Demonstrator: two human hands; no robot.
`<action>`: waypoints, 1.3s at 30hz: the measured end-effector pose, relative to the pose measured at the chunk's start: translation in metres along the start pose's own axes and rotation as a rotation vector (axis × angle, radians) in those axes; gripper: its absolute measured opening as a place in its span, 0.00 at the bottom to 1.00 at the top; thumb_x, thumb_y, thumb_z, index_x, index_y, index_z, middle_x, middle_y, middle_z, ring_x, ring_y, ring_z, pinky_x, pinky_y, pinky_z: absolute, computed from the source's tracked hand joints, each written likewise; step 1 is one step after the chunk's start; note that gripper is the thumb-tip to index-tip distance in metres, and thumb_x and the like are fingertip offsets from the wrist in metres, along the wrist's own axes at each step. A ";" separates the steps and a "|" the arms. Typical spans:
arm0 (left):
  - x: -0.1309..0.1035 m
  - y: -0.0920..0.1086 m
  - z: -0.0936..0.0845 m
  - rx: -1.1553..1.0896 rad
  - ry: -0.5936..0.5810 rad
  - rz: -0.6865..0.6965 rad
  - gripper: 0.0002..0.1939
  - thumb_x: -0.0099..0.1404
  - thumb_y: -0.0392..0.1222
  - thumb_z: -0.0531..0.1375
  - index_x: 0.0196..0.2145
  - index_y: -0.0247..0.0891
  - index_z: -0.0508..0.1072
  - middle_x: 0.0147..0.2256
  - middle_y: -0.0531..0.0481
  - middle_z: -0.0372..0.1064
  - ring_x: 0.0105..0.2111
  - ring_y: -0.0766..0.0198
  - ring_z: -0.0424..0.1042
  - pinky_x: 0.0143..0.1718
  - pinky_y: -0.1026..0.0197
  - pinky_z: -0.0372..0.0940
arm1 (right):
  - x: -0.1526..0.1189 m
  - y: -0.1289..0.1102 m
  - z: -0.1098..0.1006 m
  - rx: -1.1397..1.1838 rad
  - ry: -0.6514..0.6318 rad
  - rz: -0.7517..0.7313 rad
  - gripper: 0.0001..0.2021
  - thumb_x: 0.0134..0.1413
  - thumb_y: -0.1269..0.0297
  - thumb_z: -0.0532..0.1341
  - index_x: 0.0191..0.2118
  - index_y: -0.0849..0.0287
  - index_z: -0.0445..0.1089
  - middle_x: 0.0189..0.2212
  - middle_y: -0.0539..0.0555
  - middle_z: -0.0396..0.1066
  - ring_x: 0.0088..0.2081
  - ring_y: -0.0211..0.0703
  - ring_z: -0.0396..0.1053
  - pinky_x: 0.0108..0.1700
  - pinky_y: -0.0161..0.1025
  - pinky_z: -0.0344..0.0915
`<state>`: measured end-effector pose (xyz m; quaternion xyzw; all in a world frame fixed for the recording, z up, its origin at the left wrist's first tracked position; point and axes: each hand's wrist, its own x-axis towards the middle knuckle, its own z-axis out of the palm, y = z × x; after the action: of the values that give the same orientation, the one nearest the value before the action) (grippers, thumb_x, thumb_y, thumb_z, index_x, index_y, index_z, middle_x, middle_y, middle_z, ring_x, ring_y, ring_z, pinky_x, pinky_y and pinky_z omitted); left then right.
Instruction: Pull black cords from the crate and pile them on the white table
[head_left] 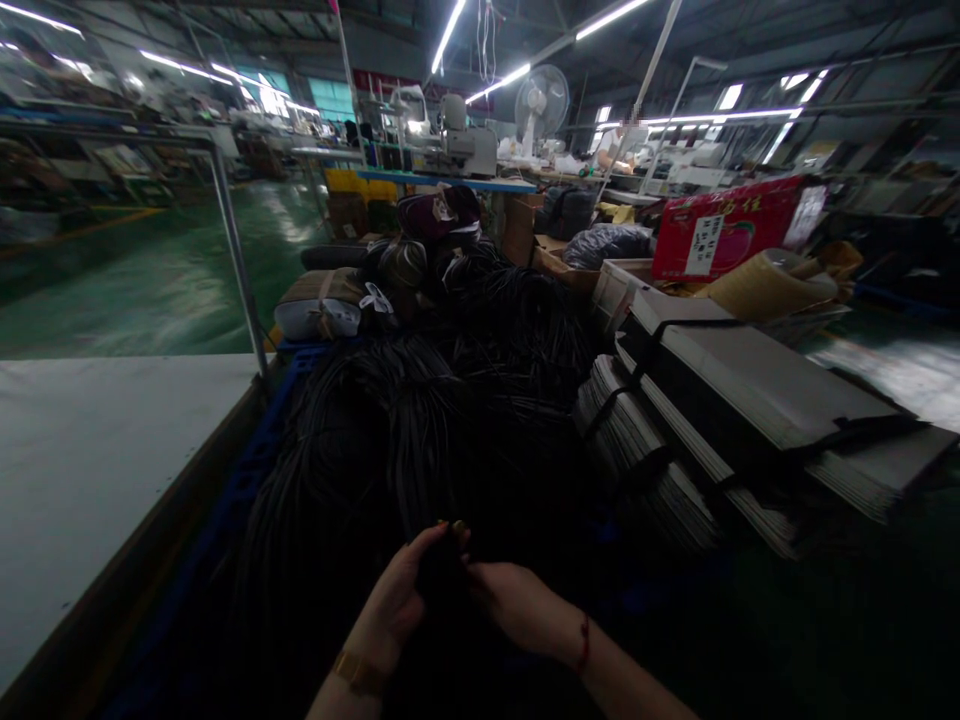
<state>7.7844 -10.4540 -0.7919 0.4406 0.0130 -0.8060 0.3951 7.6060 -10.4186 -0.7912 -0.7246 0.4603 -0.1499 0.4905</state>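
A large heap of long black strips (pixel 420 390), gathered in loose bundles, lies in front of me. At the near side of the heap, my left hand (pixel 401 595) is closed around a dark bunch of these strips, thumb on top. My right hand (pixel 521 605) meets it from the right, its fingers curled against the same dark bunch. Deep shadow hides most of the right fingertips and the lower part of what is held. A gold-coloured band is on the left wrist and a thin red bracelet on the right.
Strapped stacks of pale sheets (pixel 757 370) lie on the right, below a red box (pixel 727 235) and a yellowish roll (pixel 776 285). A white tabletop (pixel 97 460) with a metal rail (pixel 236 240) borders the left. Rolled fabric bundles (pixel 322 305) lie beyond the heap.
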 end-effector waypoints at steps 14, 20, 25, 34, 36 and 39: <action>-0.005 0.000 0.003 0.077 0.076 0.100 0.05 0.56 0.35 0.62 0.31 0.30 0.70 0.19 0.51 0.68 0.19 0.68 0.68 0.22 0.65 0.67 | 0.100 0.113 -0.022 -0.592 0.534 0.334 0.07 0.52 0.66 0.55 0.39 0.57 0.64 0.41 0.55 0.68 0.42 0.42 0.66 0.39 0.35 0.60; -0.007 0.001 0.000 0.033 0.013 0.049 0.06 0.57 0.37 0.61 0.30 0.31 0.69 0.20 0.51 0.67 0.19 0.69 0.68 0.23 0.65 0.67 | 0.091 0.121 -0.044 -0.460 0.653 0.416 0.10 0.56 0.64 0.52 0.44 0.55 0.61 0.40 0.52 0.69 0.40 0.39 0.68 0.37 0.34 0.58; -0.007 0.000 -0.001 0.005 -0.048 0.019 0.06 0.57 0.38 0.61 0.30 0.33 0.68 0.19 0.53 0.65 0.18 0.69 0.68 0.22 0.66 0.67 | 0.088 0.127 -0.050 -0.570 0.568 0.479 0.09 0.54 0.63 0.56 0.42 0.55 0.64 0.42 0.53 0.67 0.38 0.39 0.69 0.33 0.34 0.56; -0.007 0.002 -0.001 -0.043 -0.029 -0.025 0.05 0.57 0.36 0.61 0.31 0.32 0.70 0.20 0.52 0.68 0.19 0.67 0.70 0.24 0.64 0.69 | 0.071 0.091 -0.077 -0.445 0.620 0.471 0.11 0.60 0.61 0.50 0.43 0.56 0.64 0.38 0.54 0.71 0.39 0.41 0.68 0.37 0.35 0.57; -0.007 0.002 -0.001 -0.057 0.007 -0.021 0.07 0.56 0.35 0.62 0.34 0.31 0.71 0.23 0.49 0.72 0.23 0.65 0.73 0.28 0.63 0.71 | 0.065 0.070 -0.077 -0.329 0.599 0.437 0.12 0.59 0.59 0.51 0.45 0.57 0.64 0.38 0.55 0.71 0.39 0.41 0.69 0.37 0.35 0.57; -0.006 0.001 0.001 -0.094 -0.059 -0.003 0.10 0.57 0.33 0.60 0.38 0.31 0.71 0.35 0.42 0.75 0.37 0.58 0.75 0.40 0.58 0.71 | 0.047 0.035 -0.052 -0.174 0.454 0.226 0.13 0.59 0.59 0.51 0.44 0.58 0.66 0.40 0.56 0.71 0.40 0.41 0.68 0.39 0.35 0.59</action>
<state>7.7862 -10.4513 -0.7864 0.3975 0.0401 -0.8178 0.4143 7.5780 -10.4899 -0.8069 -0.6560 0.6477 -0.2125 0.3241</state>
